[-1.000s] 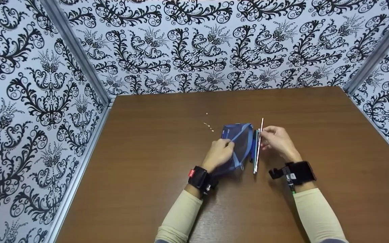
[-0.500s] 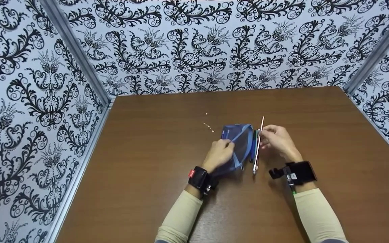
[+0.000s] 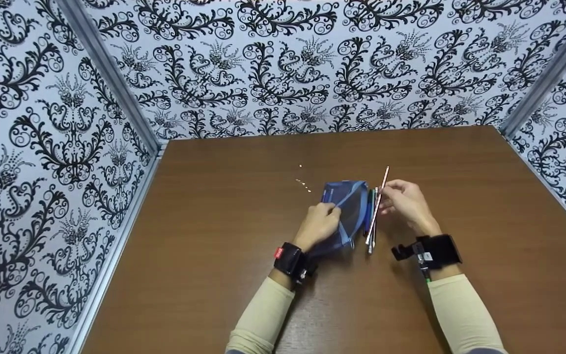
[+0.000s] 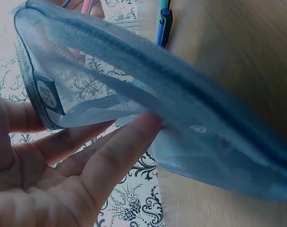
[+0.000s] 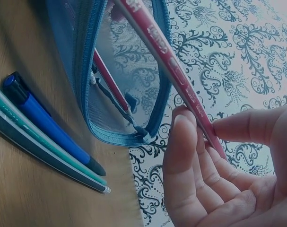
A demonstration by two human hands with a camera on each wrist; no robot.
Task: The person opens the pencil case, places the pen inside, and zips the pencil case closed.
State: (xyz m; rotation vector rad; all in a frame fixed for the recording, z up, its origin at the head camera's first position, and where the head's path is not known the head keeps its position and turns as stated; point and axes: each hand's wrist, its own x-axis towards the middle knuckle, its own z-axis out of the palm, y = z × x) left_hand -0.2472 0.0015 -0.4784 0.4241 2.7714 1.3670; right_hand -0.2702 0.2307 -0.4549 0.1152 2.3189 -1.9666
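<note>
My left hand (image 3: 320, 223) grips a blue mesh zip pouch (image 3: 355, 211), thumb and fingers on its mesh side. In the right wrist view the zip mouth (image 5: 101, 136) gapes, and a second red stick (image 5: 110, 80) shows within it. My right hand (image 3: 407, 204) pinches a red pencil with white lettering (image 5: 169, 66) between thumb and fingertips. The pencil slants across the pouch's mouth in that view. Beside the pouch lie a blue pen (image 5: 56, 125), a green pencil (image 5: 44, 139) and a dark pencil (image 5: 39, 157).
A brown wooden table (image 3: 224, 236) carries everything. Small light specks (image 3: 303, 184) lie behind and left of the pouch. Patterned panels (image 3: 283, 73) stand along the back and sides, with grey metal posts (image 3: 116, 73) at the corners.
The red pencil has tilted away from the other pencils: its far end moved up and right, its near end left toward the pouch. My left hand and the pouch stay nearly still.
</note>
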